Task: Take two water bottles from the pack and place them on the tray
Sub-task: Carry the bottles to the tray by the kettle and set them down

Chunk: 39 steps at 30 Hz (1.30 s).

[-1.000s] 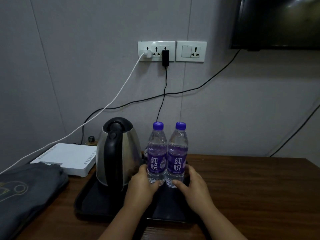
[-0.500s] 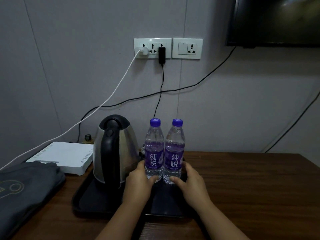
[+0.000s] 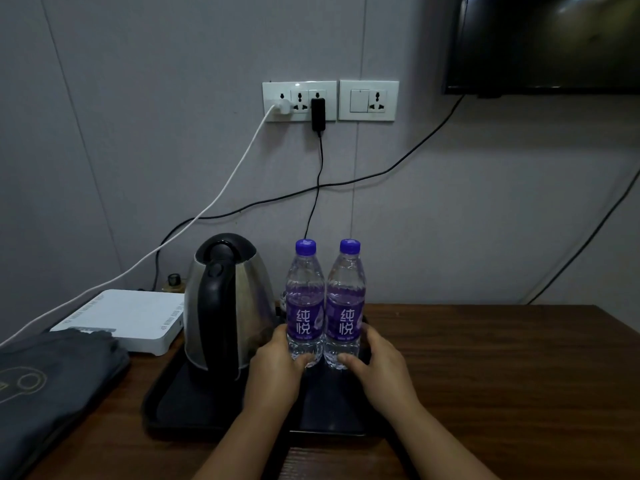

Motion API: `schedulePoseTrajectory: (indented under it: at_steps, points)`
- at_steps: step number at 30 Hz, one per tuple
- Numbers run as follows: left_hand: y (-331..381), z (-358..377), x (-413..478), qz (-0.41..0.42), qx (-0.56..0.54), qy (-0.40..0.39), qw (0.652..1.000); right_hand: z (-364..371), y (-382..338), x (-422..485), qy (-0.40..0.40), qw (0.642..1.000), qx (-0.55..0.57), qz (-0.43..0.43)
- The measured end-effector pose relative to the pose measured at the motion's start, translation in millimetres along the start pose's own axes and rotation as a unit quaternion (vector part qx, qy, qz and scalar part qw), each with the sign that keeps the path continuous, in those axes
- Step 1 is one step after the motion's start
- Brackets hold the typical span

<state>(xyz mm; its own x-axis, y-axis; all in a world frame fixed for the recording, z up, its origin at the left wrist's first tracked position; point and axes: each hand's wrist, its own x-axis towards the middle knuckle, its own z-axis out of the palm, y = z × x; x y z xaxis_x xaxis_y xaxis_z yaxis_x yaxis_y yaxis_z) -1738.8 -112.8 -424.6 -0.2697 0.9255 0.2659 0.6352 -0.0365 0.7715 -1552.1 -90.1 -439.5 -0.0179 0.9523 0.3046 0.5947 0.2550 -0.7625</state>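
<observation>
Two clear water bottles with purple caps and purple labels stand upright side by side on the black tray (image 3: 180, 407). My left hand (image 3: 277, 368) is wrapped around the base of the left bottle (image 3: 304, 303). My right hand (image 3: 379, 370) holds the base of the right bottle (image 3: 346, 303). The two bottles touch each other. No pack is in view.
A steel kettle (image 3: 225, 303) with a black handle stands on the tray's left part, close to the left bottle. A white box (image 3: 121, 320) and folded dark cloth (image 3: 52, 386) lie to the left. Cables hang from wall sockets (image 3: 299, 100). Brown table (image 3: 502, 375) extends right.
Both hands stay on the bottle bases and the bottles stay upright on the tray. Only the camera view has shifted slightly.
</observation>
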Motion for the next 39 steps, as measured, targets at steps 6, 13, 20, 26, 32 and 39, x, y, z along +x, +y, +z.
schedulePoseTrajectory:
  at_steps: [6, 13, 20, 26, 32, 39]
  points:
    - [0, 0, 0, 0.002, 0.003, -0.004, 1.0, 1, 0, 0, -0.003, 1.0, -0.004, 0.005]
    - [0, -1, -2, 0.008, -0.004, -0.009, 1.0, 2, 2, 1, -0.006, 1.0, -0.012, 0.009]
    - [1, -2, -4, 0.01, -0.006, -0.014, 1.0, 3, 3, 1, -0.008, 1.0, -0.013, 0.007]
    - [-1, 0, -1, 0.012, 0.004, -0.01, 1.0, 5, 7, 2, -0.008, 1.0, -0.007, -0.002]
    - [-5, 2, 1, 0.018, 0.018, -0.004, 1.0, 6, 9, 3, -0.005, 1.0, -0.003, -0.008]
    - [-14, 7, 6, 0.026, 0.031, 0.005, 0.999, 7, 13, 6, 0.001, 1.0, -0.014, -0.02]
